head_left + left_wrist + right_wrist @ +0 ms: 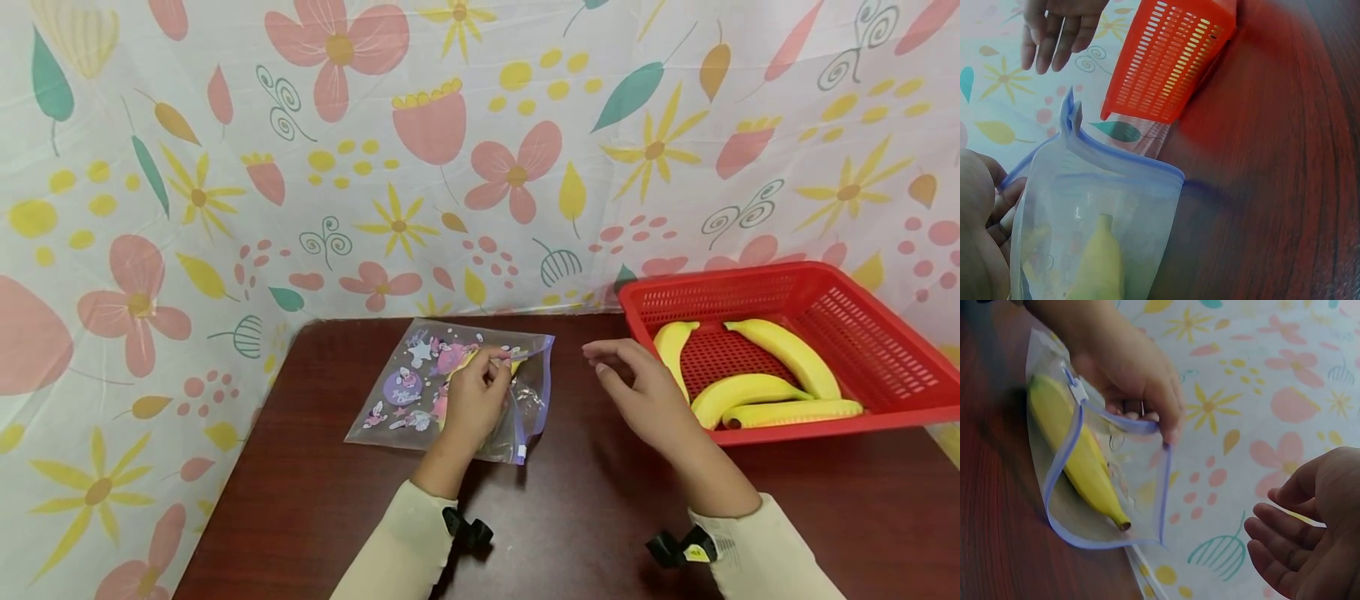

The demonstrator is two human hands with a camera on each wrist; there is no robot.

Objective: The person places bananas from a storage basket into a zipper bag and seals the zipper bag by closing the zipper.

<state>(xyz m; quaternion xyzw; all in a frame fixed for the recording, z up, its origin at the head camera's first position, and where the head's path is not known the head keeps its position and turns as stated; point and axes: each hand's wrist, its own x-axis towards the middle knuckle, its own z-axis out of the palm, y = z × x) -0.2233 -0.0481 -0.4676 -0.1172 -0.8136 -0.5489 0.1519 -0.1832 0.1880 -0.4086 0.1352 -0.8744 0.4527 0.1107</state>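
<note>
A clear zip bag (442, 392) with a purple zip edge and pink cartoon prints lies on the table, its mouth towards the right. My left hand (474, 396) pinches the bag's upper side near the mouth. In the right wrist view, the mouth gapes and a yellow banana (1079, 453) lies inside, one end near the opening. The left wrist view shows this banana (1100, 265) through the cloudy plastic. My right hand (648, 400) hovers between the bag and the red basket, fingers loosely bent and holding nothing.
The red plastic basket (922, 367) stands at the right with several bananas (787, 354) in it. A dark reddish wooden table (570, 517) lies beneath everything. Behind and to the left hangs a flower-printed sheet (517, 92).
</note>
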